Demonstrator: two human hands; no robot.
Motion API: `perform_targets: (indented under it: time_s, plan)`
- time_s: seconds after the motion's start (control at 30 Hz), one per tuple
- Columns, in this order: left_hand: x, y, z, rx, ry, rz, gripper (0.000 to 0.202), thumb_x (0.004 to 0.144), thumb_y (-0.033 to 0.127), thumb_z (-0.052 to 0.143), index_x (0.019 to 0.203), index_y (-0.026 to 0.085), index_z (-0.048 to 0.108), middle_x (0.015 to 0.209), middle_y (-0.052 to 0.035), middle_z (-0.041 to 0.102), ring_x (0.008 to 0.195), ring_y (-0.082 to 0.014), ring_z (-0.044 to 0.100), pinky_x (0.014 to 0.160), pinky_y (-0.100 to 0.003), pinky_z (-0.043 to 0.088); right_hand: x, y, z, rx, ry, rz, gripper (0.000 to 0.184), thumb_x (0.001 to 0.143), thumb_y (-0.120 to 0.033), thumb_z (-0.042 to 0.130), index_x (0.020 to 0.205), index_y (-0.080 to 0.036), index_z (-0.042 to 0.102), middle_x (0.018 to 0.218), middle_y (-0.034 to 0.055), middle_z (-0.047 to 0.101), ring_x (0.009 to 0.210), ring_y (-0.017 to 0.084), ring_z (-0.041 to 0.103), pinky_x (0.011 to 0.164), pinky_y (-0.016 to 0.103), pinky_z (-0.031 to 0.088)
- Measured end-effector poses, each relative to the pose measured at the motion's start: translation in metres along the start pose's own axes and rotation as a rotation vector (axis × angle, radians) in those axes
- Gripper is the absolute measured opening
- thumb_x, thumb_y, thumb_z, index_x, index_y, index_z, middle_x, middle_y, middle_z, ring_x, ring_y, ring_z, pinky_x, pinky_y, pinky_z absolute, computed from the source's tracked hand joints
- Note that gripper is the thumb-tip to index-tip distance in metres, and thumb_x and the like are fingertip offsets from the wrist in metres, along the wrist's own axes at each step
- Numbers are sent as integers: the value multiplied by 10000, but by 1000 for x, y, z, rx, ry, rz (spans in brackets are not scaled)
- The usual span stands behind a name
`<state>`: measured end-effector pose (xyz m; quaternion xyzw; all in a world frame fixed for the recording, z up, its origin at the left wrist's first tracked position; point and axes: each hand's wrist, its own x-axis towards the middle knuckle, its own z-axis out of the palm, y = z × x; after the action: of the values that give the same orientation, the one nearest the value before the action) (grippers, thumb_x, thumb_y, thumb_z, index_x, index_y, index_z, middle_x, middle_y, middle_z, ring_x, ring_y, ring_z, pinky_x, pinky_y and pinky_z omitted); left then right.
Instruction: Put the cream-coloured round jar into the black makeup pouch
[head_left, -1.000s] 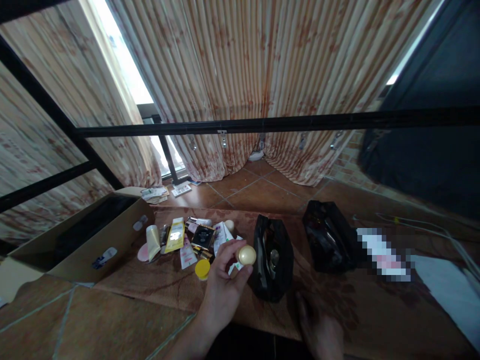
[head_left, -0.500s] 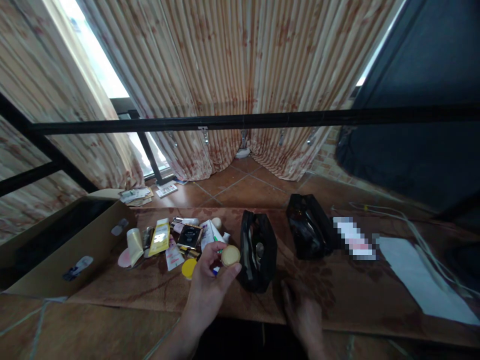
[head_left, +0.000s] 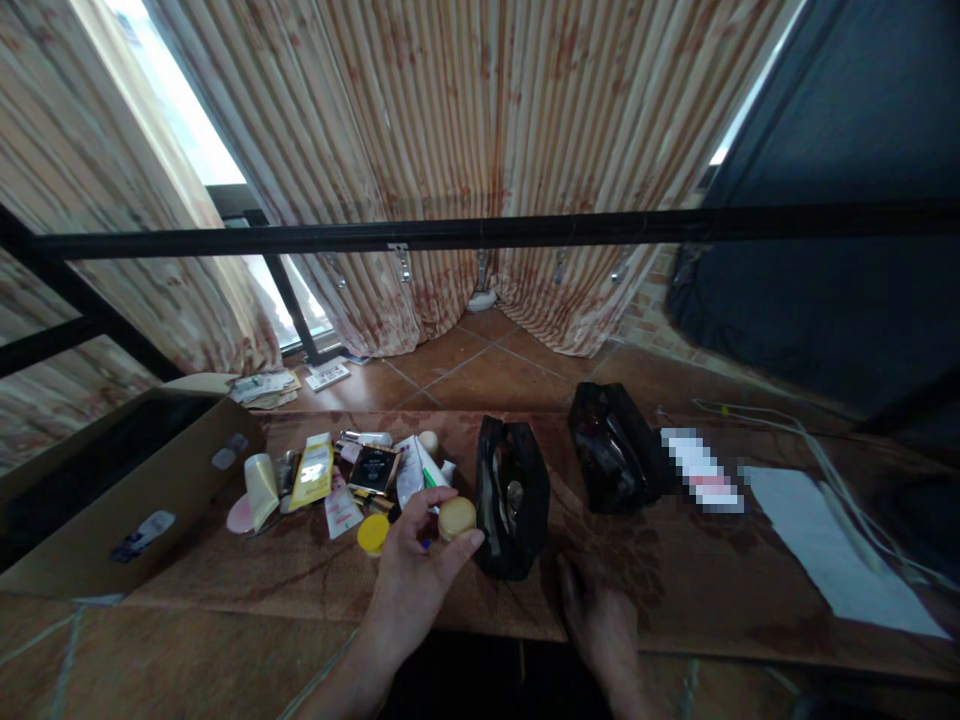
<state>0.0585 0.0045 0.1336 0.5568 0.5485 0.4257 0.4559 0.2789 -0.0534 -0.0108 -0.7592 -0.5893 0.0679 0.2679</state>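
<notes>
Two hands work over a brown patterned cloth (head_left: 300,565). The left hand (head_left: 420,565) pinches a small, round, pale-gold container (head_left: 457,517) between thumb and fingers. The container is located above the cloth, just left of an upright black fabric pouch (head_left: 534,470) with its top gaping. A small, round, shiny item (head_left: 514,493) shows inside the pouch. The right hand (head_left: 600,610) is low over the cloth, to the right of the pouch; shadow hides the fingers, so whether they grip anything cannot be determined.

Change over the last second: the view turns to the right, exposing more of the white paper sheet (head_left: 817,540). The container's face appears tipped, with more of its side visible. The pinch and the container's position beside the pouch remain nearly constant. Assessment: the container is being held steady, possibly for viewing; it is neither released nor inside the pouch.

Surrounding items, left side: a cream squeeze tube (head_left: 261,490), a yellow-and-white flat packet (head_left: 313,470), a black square case (head_left: 373,468) and a round yellow-topped container (head_left: 373,534). Right side: a glossy black pouch (head_left: 611,440).
</notes>
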Motion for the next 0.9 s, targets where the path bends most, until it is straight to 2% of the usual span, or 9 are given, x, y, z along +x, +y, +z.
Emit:
perform_targets:
  time_s: [0.27,0.47,0.57,0.7,0.9]
  plan:
    - [-1,1,-1,49,8,10,391,686,361,732,996,203,553,818,-2,637,726,-166,587,655,-265,459,1,-1,-2,-4,11,-21,382,937,-402,358,963,-199,682,936,78,733,773,196,687,637,274,474]
    - [-2,-1,-1,18,23,69,377,711,263,705,1051,212,553,926,-17,646,821,-172,606,727,-272,469,0,-2,-3,0,2,-5,399,936,-424,355,974,-197,681,935,81,729,789,203,693,662,284,488]
    - [0,-1,-1,6,32,137,366,712,175,668,1060,230,570,998,-18,627,889,-177,605,775,-280,472,-1,2,0,-19,-26,18,399,934,-444,355,981,-209,674,943,69,729,778,216,695,648,298,491]
    - [8,8,0,82,46,303,356,721,92,612,1038,255,609,1047,-16,561,995,-189,564,866,-310,458,-1,8,5,-11,-31,18,410,929,-465,354,986,-211,671,966,63,731,794,228,698,658,312,506]
    - [29,26,4,245,-25,448,358,749,117,621,1076,263,620,1022,-19,587,1001,-198,550,910,-340,433,-1,8,7,-15,-23,6,404,937,-442,341,989,-219,674,948,56,739,734,211,705,602,293,508]
